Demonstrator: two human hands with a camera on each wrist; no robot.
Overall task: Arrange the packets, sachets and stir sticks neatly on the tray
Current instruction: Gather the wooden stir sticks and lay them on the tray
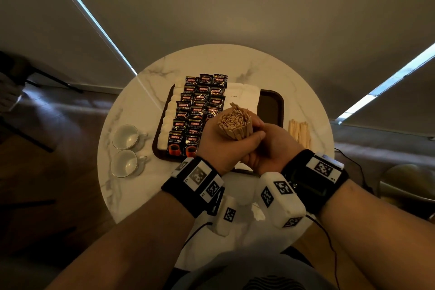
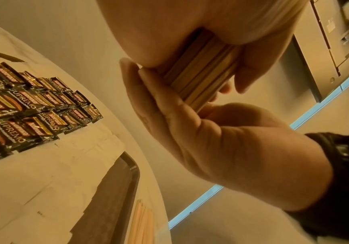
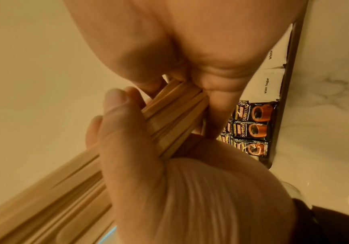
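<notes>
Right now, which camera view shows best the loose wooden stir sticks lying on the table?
The head view: the loose wooden stir sticks lie whole, right of the dark tray. The left wrist view shows only their ends; the right wrist view shows none.

Both arms are bare, with no sleeves. The left hand [image 1: 217, 146] and right hand [image 1: 263, 148] wear no gloves or rings. Each wrist has a wide black band [image 1: 179, 193] around it. White boxes [image 1: 280, 198] sit on the bands. The boxes have black and white square patterns [image 1: 323, 168] on them, like little mazes. The right band holds a dark flat block [image 1: 306, 183] too. Thin black wires [image 1: 329, 240] run from the boxes back along the arms. Low down, some grey cloth with dark wavy lines [image 1: 270, 282] shows on the person's front.
</notes>
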